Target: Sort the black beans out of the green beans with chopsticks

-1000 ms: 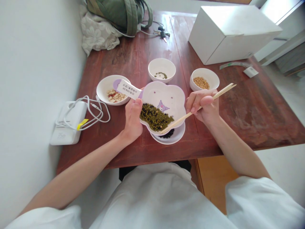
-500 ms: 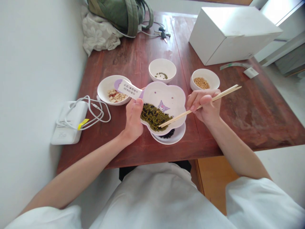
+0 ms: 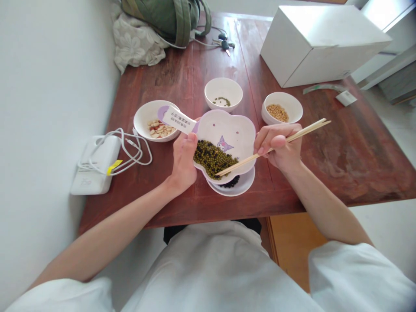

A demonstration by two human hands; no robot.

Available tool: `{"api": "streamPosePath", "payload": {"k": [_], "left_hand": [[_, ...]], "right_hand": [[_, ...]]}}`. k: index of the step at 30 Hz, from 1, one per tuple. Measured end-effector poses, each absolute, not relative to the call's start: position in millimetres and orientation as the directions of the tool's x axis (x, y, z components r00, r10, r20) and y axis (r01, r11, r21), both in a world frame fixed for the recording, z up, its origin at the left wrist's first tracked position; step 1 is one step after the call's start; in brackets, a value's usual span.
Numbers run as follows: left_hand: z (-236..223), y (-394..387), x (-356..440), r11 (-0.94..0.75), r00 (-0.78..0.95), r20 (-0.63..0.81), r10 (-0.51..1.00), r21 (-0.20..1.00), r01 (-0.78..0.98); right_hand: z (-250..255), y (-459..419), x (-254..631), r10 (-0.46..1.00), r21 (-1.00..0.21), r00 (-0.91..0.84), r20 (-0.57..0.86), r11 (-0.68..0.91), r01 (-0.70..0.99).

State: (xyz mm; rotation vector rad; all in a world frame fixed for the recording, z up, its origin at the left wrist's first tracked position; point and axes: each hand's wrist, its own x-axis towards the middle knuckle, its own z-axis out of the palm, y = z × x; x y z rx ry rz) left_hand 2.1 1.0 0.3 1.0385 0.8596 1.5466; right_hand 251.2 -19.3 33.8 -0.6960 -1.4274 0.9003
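Chopsticks swung flatter, tips over the beans, pinched in the right hand; left hand clasps the flower-shaped plate.

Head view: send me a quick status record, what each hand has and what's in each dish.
Left hand: grips the edge of the flower-shaped plate
Right hand: holds wooden chopsticks, tips at the beans
Plate contents: mixed green and black beans
Under the plate: white saucer with black beans
Far bowl: a few green beans
Right bowl: yellow soybeans
Left bowl: pale slices with some red bits
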Motion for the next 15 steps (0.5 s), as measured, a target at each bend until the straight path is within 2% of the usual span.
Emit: {"api": "streamPosePath", "payload": {"k": [6, 13, 15], "left_hand": [[-1.1, 3.4, 2.5, -0.283, 0.010, 0.304, 0.953, 0.898, -0.338], [3.7, 0.7, 3.6, -0.205, -0.043, 0.203, 0.978, 0.916, -0.346], [4.7, 0.6, 3.8, -0.229, -0.019, 0.236, 0.972, 0.918, -0.325]], "right_hand": [[35.3, -17.8, 249.7, 0.868, -0.869, -0.073, 0.492, 0.484, -0.100], [34.6, -16.7, 249.5, 0.864, -0.864, -0.083, 0.497, 0.485, -0.134], [34.2, -16.2, 249.7, 0.861, -0.861, -0.078, 0.503, 0.490, -0.139]]}}
